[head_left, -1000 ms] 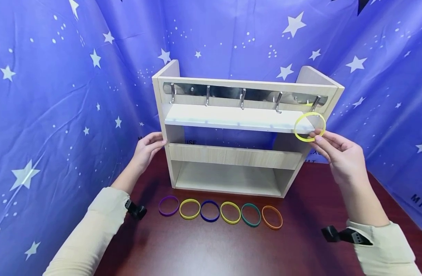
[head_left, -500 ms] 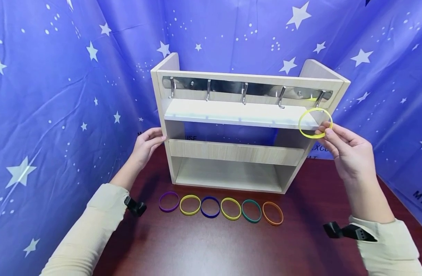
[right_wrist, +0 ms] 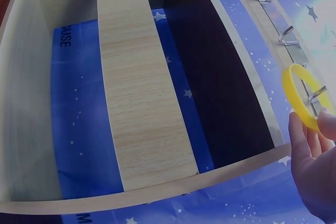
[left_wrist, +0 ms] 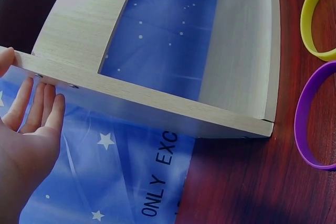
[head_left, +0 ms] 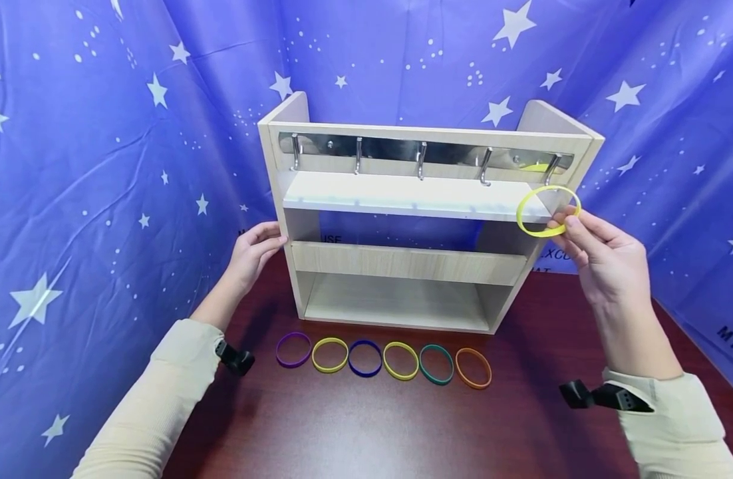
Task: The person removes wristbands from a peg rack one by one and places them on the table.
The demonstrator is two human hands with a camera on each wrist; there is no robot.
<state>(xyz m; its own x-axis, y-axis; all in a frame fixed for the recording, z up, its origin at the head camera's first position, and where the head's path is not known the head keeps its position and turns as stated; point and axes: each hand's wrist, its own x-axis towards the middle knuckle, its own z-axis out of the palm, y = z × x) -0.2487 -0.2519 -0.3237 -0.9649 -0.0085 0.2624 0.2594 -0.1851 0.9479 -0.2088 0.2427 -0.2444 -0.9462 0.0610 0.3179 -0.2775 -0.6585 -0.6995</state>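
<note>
My right hand [head_left: 608,256] pinches a yellow silicone wristband [head_left: 525,229] between thumb and fingertips, low on the band. The band's top edge is just below the rightmost metal hook [head_left: 551,170]. In the right wrist view that hook [right_wrist: 317,94] appears within the loop of the wristband [right_wrist: 294,98]; whether they touch, I cannot tell. My left hand [head_left: 249,259] touches the left side of a pale wooden shelf unit [head_left: 408,261]. In the left wrist view, its fairly straight fingers [left_wrist: 37,106] rest on the side panel, thumb by the front edge.
Several hooks line a metal strip [head_left: 390,150] across the unit's top. On the dark red table [head_left: 372,426] in front lies a row: purple [head_left: 278,356], yellow [head_left: 329,370], blue [head_left: 365,375], yellow [head_left: 401,378], green [head_left: 436,382] and orange wristbands [head_left: 473,385]. A starry blue curtain [head_left: 103,199] surrounds the table.
My right hand has shifted slightly right and up, with the yellow wristband, closer to the rightmost hook. The head view has tilted a little. The left hand stays at the unit's side.
</note>
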